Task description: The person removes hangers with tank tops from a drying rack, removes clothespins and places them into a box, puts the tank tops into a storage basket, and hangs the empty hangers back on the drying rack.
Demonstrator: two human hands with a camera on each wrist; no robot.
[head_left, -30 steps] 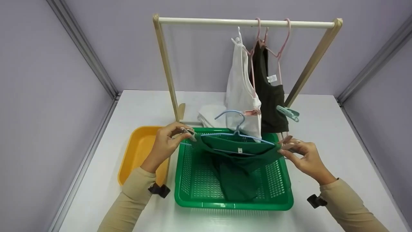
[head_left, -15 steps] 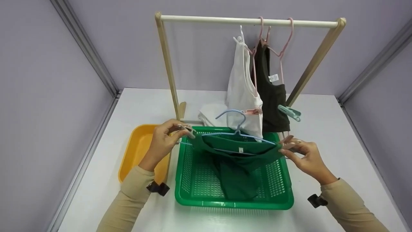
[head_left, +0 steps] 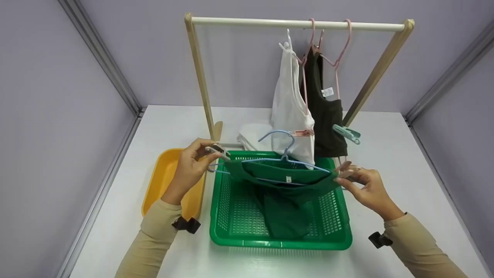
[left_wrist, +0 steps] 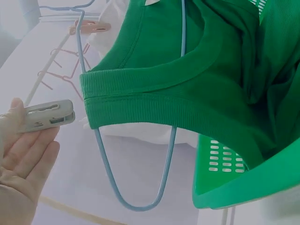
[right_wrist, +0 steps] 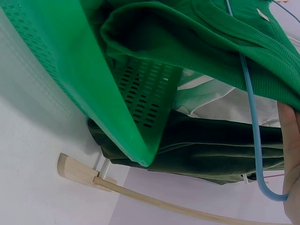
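Observation:
A green tank top (head_left: 285,218) hangs from a blue hanger (head_left: 277,131) and droops into the green basket (head_left: 281,244). Pinched in my left hand (head_left: 188,166) is a pale grey clothespin (left_wrist: 49,115), a small gap away from the top's left strap (left_wrist: 136,105). The hanger's bare end (left_wrist: 107,161) pokes out past that strap. My right hand (head_left: 370,189) pinches a pinkish-brown clothespin (head_left: 344,173) at the right strap. In the right wrist view only part of that hand (right_wrist: 291,159) shows, beside the strap and hanger end; its clothespin is hidden there.
Behind the basket stands a rack with a white rail (head_left: 247,22). A white top (head_left: 285,100) and a dark olive top (head_left: 322,116) hang there, with a mint clothespin (head_left: 346,134) on the olive one. An orange tray (head_left: 154,185) lies left, white cloth (head_left: 254,136) behind.
My left hand has moved left and slightly away with the grey clothespin, which has come apart from the tank top's left strap. My right hand has stayed in place.

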